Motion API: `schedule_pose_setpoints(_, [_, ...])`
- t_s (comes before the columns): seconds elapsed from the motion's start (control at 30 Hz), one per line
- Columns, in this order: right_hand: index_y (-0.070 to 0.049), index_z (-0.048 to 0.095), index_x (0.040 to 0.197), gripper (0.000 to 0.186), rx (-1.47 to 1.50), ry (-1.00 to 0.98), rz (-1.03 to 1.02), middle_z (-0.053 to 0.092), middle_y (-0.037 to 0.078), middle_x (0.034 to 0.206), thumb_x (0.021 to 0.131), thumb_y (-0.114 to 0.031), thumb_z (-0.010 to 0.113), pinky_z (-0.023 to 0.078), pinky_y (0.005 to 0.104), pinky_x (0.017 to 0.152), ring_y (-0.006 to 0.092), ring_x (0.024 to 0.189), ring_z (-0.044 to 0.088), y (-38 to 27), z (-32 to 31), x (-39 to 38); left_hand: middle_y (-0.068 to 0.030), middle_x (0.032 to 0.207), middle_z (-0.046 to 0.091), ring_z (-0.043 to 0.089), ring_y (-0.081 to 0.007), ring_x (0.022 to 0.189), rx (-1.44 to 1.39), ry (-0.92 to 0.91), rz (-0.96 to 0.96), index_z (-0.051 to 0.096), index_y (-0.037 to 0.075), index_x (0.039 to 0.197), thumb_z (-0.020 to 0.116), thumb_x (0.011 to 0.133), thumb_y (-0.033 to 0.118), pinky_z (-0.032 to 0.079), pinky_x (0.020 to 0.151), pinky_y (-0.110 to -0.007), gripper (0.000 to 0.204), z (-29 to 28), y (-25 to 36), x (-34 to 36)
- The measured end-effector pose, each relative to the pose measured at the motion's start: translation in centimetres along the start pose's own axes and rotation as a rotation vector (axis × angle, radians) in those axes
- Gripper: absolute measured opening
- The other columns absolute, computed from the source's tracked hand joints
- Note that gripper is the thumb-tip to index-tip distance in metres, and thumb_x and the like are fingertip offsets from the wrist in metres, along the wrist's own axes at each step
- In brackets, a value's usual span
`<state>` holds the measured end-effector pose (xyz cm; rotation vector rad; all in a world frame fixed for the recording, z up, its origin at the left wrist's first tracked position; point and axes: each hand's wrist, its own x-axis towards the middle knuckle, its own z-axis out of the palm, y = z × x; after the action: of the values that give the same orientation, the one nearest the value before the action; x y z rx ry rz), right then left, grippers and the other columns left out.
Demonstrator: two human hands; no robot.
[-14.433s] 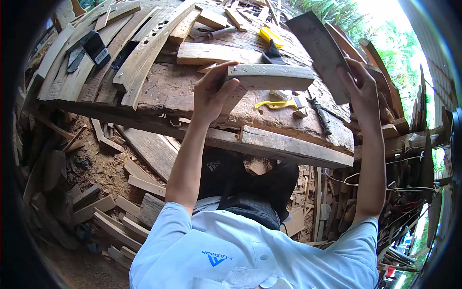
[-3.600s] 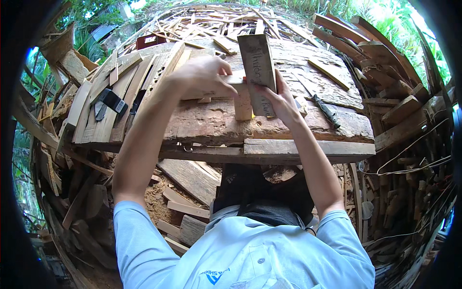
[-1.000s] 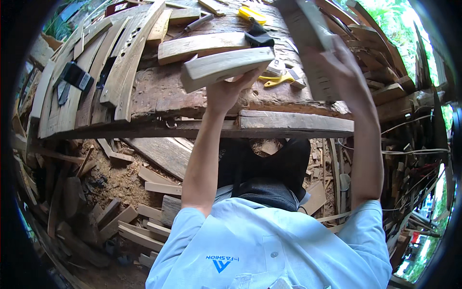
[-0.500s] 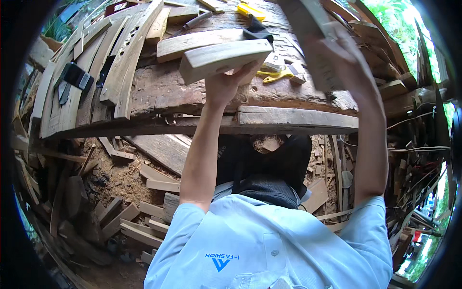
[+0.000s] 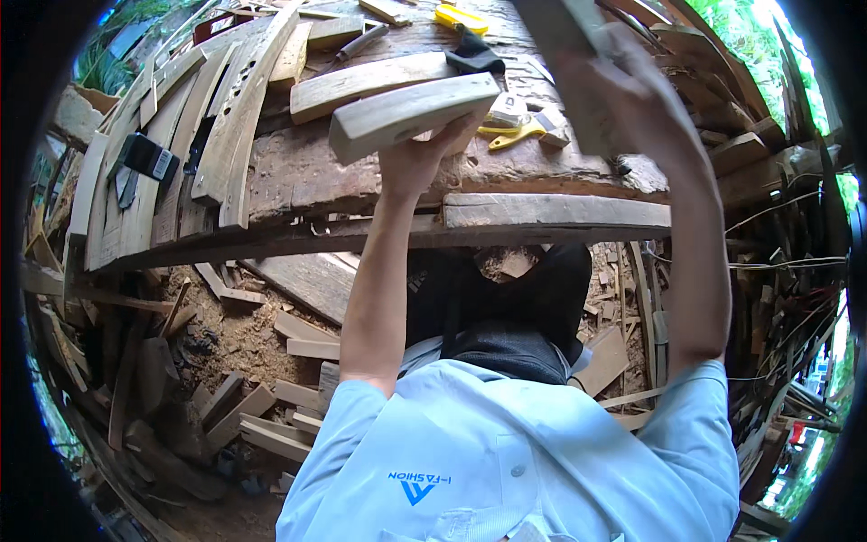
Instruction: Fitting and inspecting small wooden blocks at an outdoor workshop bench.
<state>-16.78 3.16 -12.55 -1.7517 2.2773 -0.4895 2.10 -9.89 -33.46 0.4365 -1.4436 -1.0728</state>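
My left hand (image 5: 415, 158) grips a pale, bevelled wooden block (image 5: 393, 113) from underneath, its fingers partly hidden behind the wood. A similar pale piece (image 5: 352, 83) lies just beyond it on the rough timber bench (image 5: 307, 172). At the upper right, my right hand (image 5: 637, 99) is closed on a long, flat grey-brown board (image 5: 564, 50), held tilted and blurred by motion. Between the two held pieces lie a yellow-handled brush (image 5: 510, 136) and a small pale object (image 5: 504, 110). Behind them sit a black item (image 5: 474, 59) and a yellow tool (image 5: 459, 20).
Planks (image 5: 226, 154) line the bench's left side, with a black box-like object (image 5: 149, 161) on them. Below the bench are offcuts (image 5: 253, 434) and sawdust (image 5: 226, 343). Stacked scrap wood and loose wires (image 5: 777, 266) stand at the right, with greenery beyond.
Over the last second both hands, still holding their pieces, have shifted slightly upward in view, farther over the bench. Earlier, 3.6 seconds ago, the two pieces were together mid-bench; now they are apart.
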Motion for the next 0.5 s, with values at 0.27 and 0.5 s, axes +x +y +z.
schedule_pose_setpoints(0.27, [0.007,0.046,0.145,0.083,0.124,0.175,-0.059,0.06,0.031,0.134,0.098,-0.061,0.059,0.053,0.0486,0.105,0.0374,0.124,0.062,1.0,0.7,-0.8,-0.012,0.115,0.073,0.071,-0.0188,0.106,-0.116,0.064,-0.067,0.068,-0.003,0.12,0.092,0.081,0.016,0.062,0.09,-0.035,0.05,-0.2,-0.4,0.8])
schedule_pose_setpoints(0.5, [0.01,0.036,0.153,0.096,0.035,0.263,0.218,0.052,0.037,0.146,0.094,-0.061,0.062,0.047,0.0502,0.111,0.0464,0.134,0.055,13.8,4.3,-1.0,-0.0077,0.118,0.072,0.07,-0.0165,0.105,-0.179,0.039,-0.132,0.066,-0.001,0.123,0.081,0.094,0.018,0.057,0.094,-0.033,0.039,1.2,-1.8,1.8])
